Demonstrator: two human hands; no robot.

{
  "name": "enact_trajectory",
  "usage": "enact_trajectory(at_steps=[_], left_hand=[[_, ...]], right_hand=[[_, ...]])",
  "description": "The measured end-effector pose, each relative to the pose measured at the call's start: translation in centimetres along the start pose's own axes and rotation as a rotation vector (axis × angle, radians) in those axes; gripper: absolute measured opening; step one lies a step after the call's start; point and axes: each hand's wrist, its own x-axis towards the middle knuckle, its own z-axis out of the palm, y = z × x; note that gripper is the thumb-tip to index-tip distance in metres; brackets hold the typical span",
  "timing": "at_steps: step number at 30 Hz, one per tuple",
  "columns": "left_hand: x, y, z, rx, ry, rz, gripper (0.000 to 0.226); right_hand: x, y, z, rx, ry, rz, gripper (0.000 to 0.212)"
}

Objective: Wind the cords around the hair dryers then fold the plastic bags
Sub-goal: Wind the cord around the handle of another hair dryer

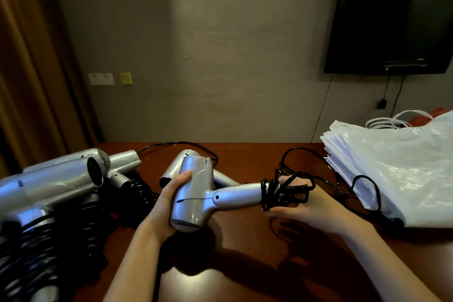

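Left hand [169, 200] wraps the barrel of the silver hair dryer [196, 193], held just above the wooden table [245, 265]; right hand [308, 206] curls round the black cord [282, 192] coiled at the handle's end. Springy stuff, likely to unwind, so grip the coils. Slippery plastic bags [392, 169] wait stacked on the right.

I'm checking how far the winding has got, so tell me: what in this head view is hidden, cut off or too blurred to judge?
- Cord end and plug: lost in the tangle at the right hand.
- Held hair dryer far side: covered by the left hand.
- Hair dryers at left: blurred, cut by the frame edge; count unclear.
- Plastic bags: cut by the right edge.
- Second dryer: mostly behind the held one.
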Motion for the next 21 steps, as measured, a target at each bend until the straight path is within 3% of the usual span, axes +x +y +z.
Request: enact_trajectory(at_steps=[2,5,7,9,11,13,16,19,21], left_hand=[[0.0,0.1,-0.1,0.005,0.003,-0.029,0.038],[-0.1,-0.1,0.2,0.048,0.011,-0.075,0.044],[-0.2,-0.1,0.6,0.077,0.018,-0.101,0.046],[-0.3,-0.1,0.6,0.102,0.031,-0.105,0.052],[-0.3,-0.2,0.6,0.125,0.06,-0.107,0.061],[-0.4,-0.2,0.7,0.129,0.067,-0.11,0.065],[-0.3,-0.3,0.7,0.154,0.07,-0.083,0.076],[-0.2,-0.2,0.4,0.164,0.044,-0.056,0.057],[0.0,-0.2,0.2,0.164,0.01,-0.042,0.045]], right_hand=[[0.7,0.3,-0.1,-0.064,-0.042,-0.023,0.022],[1.8,1.7,-0.3,-0.293,0.006,-0.076,0.019],[2.3,2.9,0.2,-0.512,0.131,-0.194,0.034],[1.9,2.6,0.3,-0.668,0.252,-0.195,0.064],[1.7,2.3,-0.2,-0.604,0.24,-0.096,0.092],[1.8,2.2,-0.3,-0.344,0.044,0.001,0.097],[2.3,2.6,-0.9,-0.002,0.086,0.115,0.105],[1.5,2.7,-1.3,-0.192,0.07,-0.035,0.082],[0.9,2.6,-1.7,-0.276,0.009,-0.06,0.047]])
